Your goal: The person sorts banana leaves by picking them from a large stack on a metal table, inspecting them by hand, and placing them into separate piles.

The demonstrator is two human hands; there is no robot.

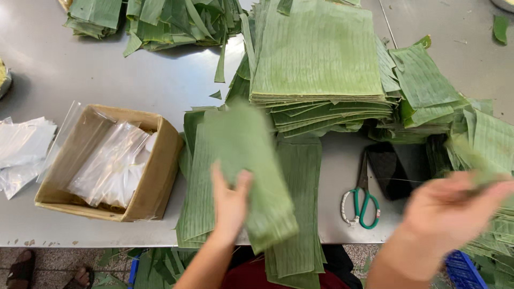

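My left hand [230, 200] holds up a cut piece of green banana leaf [251, 160], blurred by motion, over a low pile of long leaf strips [300, 176] at the table's front edge. My right hand [455, 208], also blurred, is at the front right and pinches a narrow leaf piece [474, 158] above a heap of leaves [498, 225] there. A tall stack of square-cut leaves [316, 53] stands behind the strips.
A cardboard box [160, 171] with clear plastic bags sits at the left, with more bags [21, 144] beside it. Green-handled scissors [363, 200] lie next to a black tray [391, 168]. More leaf piles [160, 21] are at the back, on the steel table [107, 75].
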